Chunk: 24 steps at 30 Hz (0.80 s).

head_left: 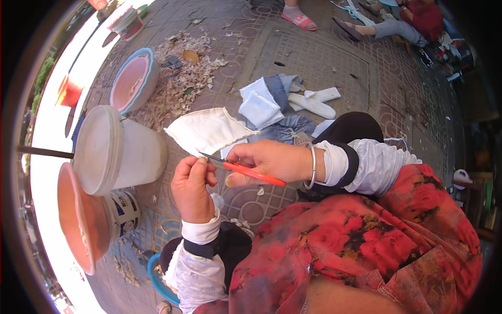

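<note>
My right hand (280,159) is closed round a small pair of scissors with red-orange handles (256,174). Their dark blades point left, and the tips reach my left fingertips. Thumb and fingers pinched together, my left hand (193,186) grips the lower edge of a white stitched cloth piece (209,128). Whether a loose thread lies between the blades is too small to tell. Beyond my hands, folded white cloths (260,107) rest on blue-grey fabric (293,128). White sole-shaped pads (314,105) are beside them.
At my left stand a lidded white bucket (138,152), an orange basin (73,220) and a pink basin with a blue rim (128,81). Scraps (178,78) litter the paving. A blue basin (155,277) sits near my left knee. Another person (413,26) sits at the far right.
</note>
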Tool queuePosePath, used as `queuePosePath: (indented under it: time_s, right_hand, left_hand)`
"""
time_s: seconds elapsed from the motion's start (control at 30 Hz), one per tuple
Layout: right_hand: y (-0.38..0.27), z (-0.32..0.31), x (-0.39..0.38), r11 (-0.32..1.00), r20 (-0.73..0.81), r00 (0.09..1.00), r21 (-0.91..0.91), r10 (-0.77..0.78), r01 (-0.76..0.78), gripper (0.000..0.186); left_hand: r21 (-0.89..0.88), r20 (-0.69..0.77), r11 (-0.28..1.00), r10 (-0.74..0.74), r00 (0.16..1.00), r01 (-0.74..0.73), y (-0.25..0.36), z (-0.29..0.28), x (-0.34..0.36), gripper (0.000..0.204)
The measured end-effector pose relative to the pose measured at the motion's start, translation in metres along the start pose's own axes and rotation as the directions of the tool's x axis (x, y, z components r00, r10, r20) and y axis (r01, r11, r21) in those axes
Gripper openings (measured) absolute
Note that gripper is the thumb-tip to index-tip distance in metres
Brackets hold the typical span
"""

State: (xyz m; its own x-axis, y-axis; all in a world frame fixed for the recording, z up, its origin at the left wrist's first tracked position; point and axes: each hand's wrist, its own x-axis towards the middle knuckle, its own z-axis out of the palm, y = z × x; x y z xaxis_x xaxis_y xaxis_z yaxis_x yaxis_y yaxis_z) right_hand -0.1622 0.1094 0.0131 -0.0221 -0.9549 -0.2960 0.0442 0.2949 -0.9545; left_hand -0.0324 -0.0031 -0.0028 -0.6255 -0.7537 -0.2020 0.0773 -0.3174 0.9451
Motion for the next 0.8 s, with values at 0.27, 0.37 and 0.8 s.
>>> queuePosePath:
  time_s: [0.27,0.37,0.8]
  right_hand:
    - [-0.003,0.004,-0.001,0.986,-0.089,0.990,-0.136,-0.105,0.093,0.040]
    - [-0.006,0.005,0.000,0.994,-0.111,0.992,-0.099,-0.065,0.054,0.040]
    - [-0.002,0.001,0.002,0.859,-0.128,0.956,-0.483,-0.265,0.173,0.041]
  left_hand:
    - [-0.038,0.043,0.999,-0.033,0.999,0.034,-0.002,0.002,-0.001,0.006]
    - [-0.041,0.010,0.998,-0.048,0.999,0.049,0.000,-0.001,0.001,0.005]
    - [-0.259,-0.027,0.959,-0.126,0.992,0.114,0.003,-0.017,0.009,0.006]
